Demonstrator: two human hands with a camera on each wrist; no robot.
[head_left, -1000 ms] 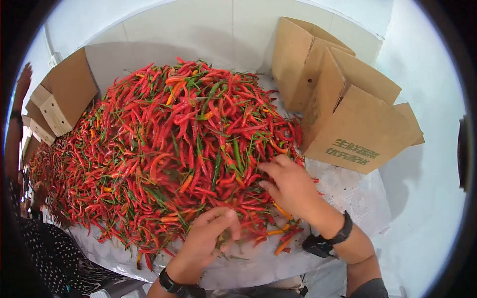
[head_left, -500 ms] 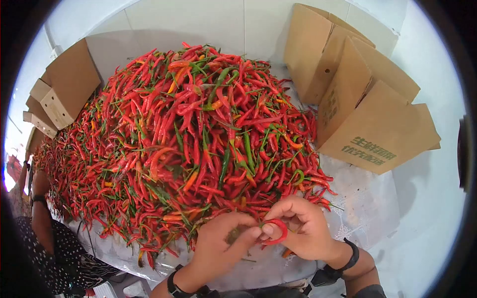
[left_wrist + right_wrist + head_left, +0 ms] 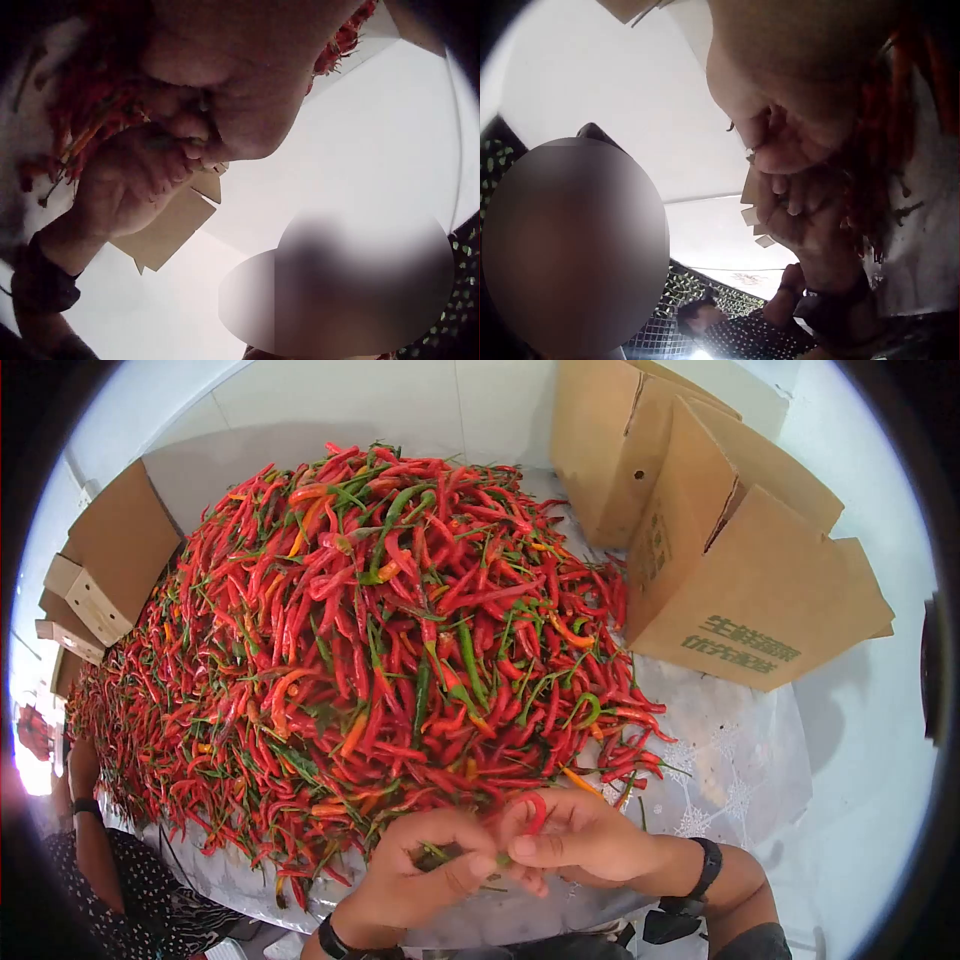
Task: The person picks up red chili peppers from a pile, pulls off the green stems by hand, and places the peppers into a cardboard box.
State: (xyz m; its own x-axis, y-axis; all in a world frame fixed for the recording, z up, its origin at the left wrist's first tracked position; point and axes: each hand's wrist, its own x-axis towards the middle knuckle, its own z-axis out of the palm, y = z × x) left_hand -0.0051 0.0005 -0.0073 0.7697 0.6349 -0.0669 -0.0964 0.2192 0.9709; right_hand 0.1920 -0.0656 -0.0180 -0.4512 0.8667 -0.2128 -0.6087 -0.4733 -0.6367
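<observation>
In the head view a red chili (image 3: 536,813) curves out of my right hand (image 3: 590,840), whose thumb and fingers pinch it. My left hand (image 3: 430,870) meets the right at the fingertips, its thumb and fingers closed on green stems (image 3: 432,852). Both hands are in front of a large heap of red chilies (image 3: 340,630) mixed with some green and orange ones. The left wrist view is dark and shows the two hands (image 3: 135,176) touching; the right wrist view shows them (image 3: 802,202) together too, with small stem bits between the fingers.
Open cardboard boxes (image 3: 740,590) stand behind the heap on the right, and more boxes (image 3: 120,575) are at the left. A pale plastic sheet (image 3: 740,740) covers the table. At the lower left is another person's arm (image 3: 95,860) beside dotted clothing (image 3: 150,905).
My right hand came back from the heap with a red chili and joined my left. Since then the chili has turned more upright in the fingers, and the head view has shifted slightly.
</observation>
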